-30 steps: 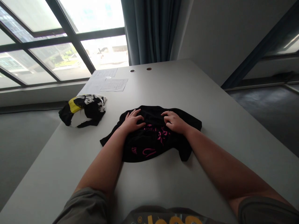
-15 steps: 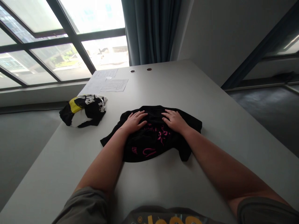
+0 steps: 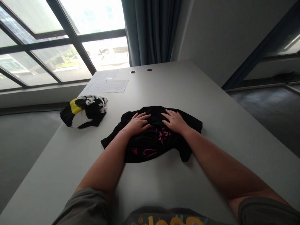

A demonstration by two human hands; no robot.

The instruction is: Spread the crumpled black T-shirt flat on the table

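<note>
Black garment (image 3: 150,142): lying crumpled on the white table (image 3: 161,90), centred in my feed, its outline nearly the same as a second ago; one short flap juts toward the wearer on the right.
Pink prints (image 3: 163,135): a flower shape between and just below the hands, with a curved mark (image 3: 149,152) and small lettering (image 3: 134,151) nearer the lower edge.
Left hand (image 3: 138,122): released and palm down on the cloth, fingers spread; I see it a little further toward the middle than a second ago.
Right hand (image 3: 174,121): also released, fingers fanned over the cloth; a second ago I saw them curled in, and now they are stretched out toward the left hand, a gap of black fabric between the two.
Yellow, black and white bundle (image 3: 87,110): heaped at the table's left edge, well apart from the hands, unchanged.
Papers (image 3: 114,86): flat beyond that bundle, toward the window (image 3: 103,53).
Curtain (image 3: 152,34): blue-grey, hanging behind the far edge.
</note>
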